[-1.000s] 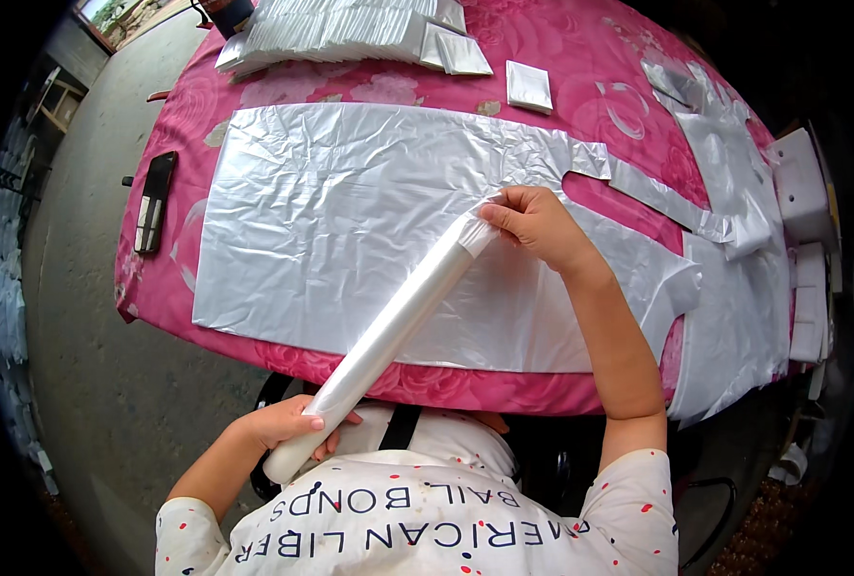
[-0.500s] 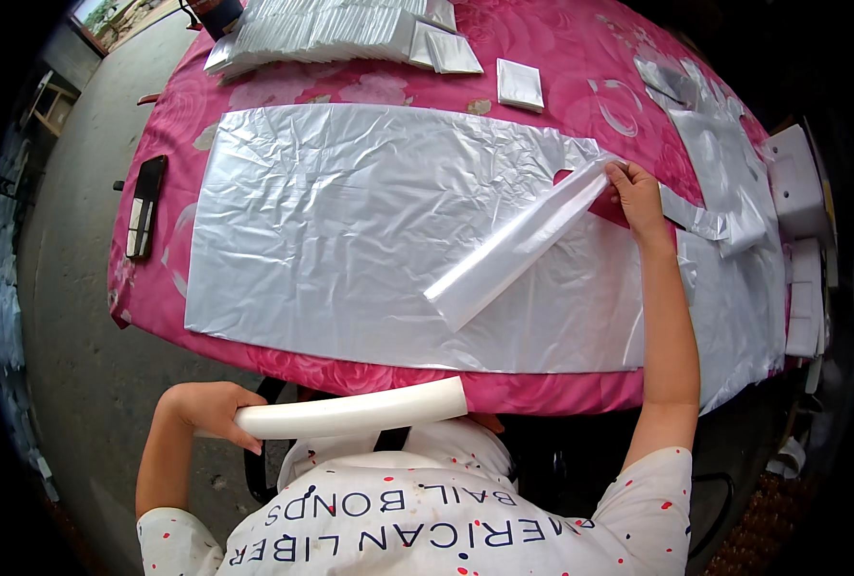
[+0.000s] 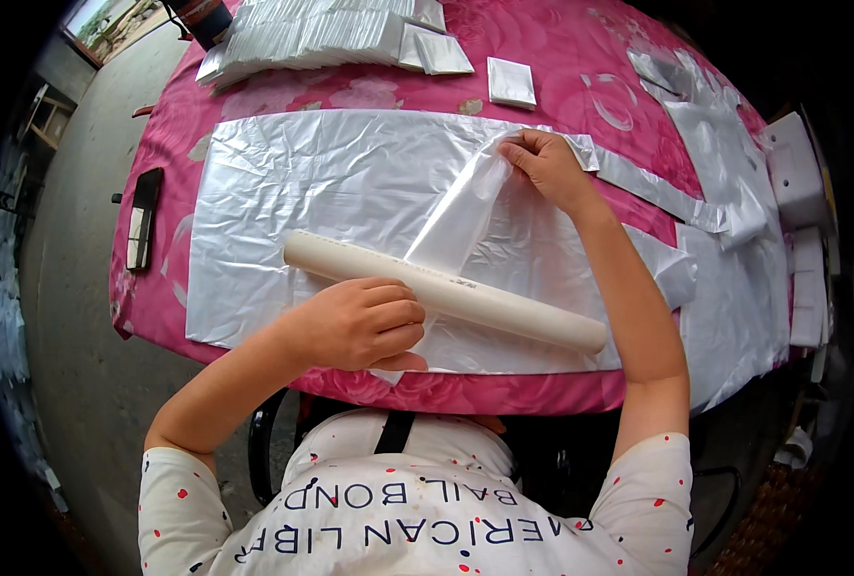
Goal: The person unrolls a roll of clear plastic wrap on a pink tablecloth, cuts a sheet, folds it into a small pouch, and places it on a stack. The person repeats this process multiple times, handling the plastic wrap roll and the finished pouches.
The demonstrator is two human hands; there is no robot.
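Observation:
A large sheet of translucent whitish plastic film point(image 3: 283, 192) lies wrinkled across the table in front of me. My right hand point(image 3: 544, 168) pinches a narrow folded end of the film point(image 3: 460, 211), lifting it near the far edge. That folded length slopes toward me and passes under a white plastic tube point(image 3: 513, 312). The tube rests slantwise on the film, its left end farther from me. Against the tube's near side is my left hand point(image 3: 364, 322), its fingers curled closed. A small corner of film shows just below its thumb; what the fingers hold is hidden.
A pink flowered cloth point(image 3: 369, 91) covers the table. At the far side sit stacked folded plastic packets point(image 3: 312, 38) and a single packet point(image 3: 511, 83). A dark phone-like object point(image 3: 144, 221) lies left. More film point(image 3: 734, 298) and white boxes point(image 3: 796, 178) are on the right.
The tube has gone from my left hand's hold over my lap onto the film. My left hand has moved up and right to it. My right hand has drawn the film end leftward.

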